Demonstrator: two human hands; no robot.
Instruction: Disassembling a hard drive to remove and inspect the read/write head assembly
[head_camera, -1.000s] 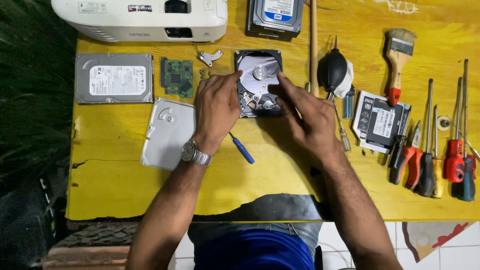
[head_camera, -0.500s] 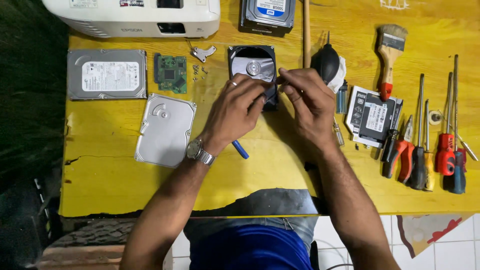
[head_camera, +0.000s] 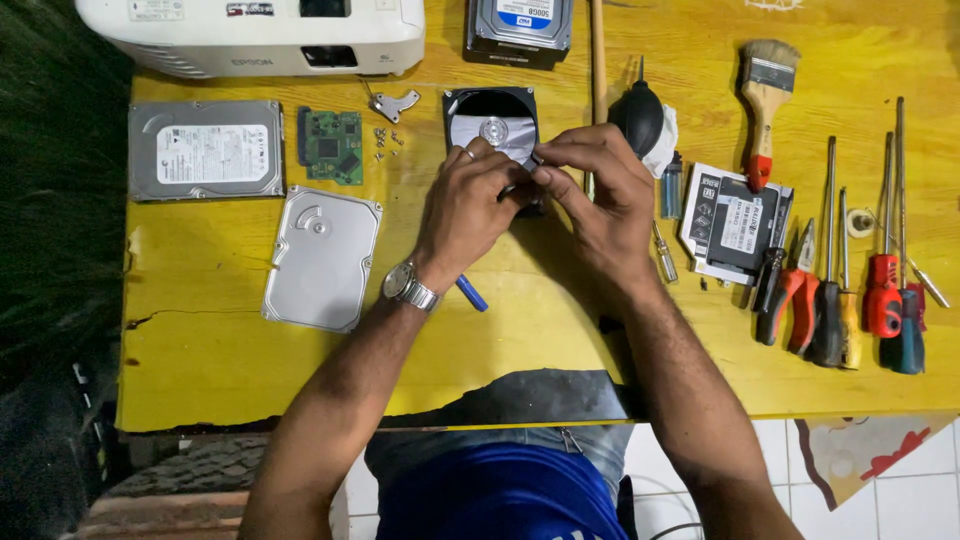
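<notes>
An opened black hard drive with its shiny silver platter exposed (head_camera: 493, 130) is lying on the far middle of the worn yellow wooden table (head_camera: 560, 320), just in front of the person, and both hands are meeting over its near edge. The left hand (head_camera: 468, 205), with a steel wristwatch (head_camera: 410, 288) on its wrist, is arching in from the left, fingers curled down onto the drive's near part, probably steadying it. The right hand (head_camera: 598, 195) is coming in from the right, thumb and forefinger pinched narrow against the drive's near right corner; whether a small part sits between them cannot be told. Both forearms are angling inward so that the fingertips are almost touching.

A blue-handled tool (head_camera: 471, 293) is lying under the left wrist, close for reach. The removed silver metal lid (head_camera: 322, 258) is resting to the left, apart from the drive, with a small green circuit board (head_camera: 332, 146) and loose screws (head_camera: 385, 135) farther back, seemingly set aside. A closed grey hard drive (head_camera: 205, 149) is sitting at the far left. To the right, a black rubber air blower (head_camera: 640, 117) is just beside the right hand, and a row of screwdrivers and pliers (head_camera: 850, 290) is lined up.
</notes>
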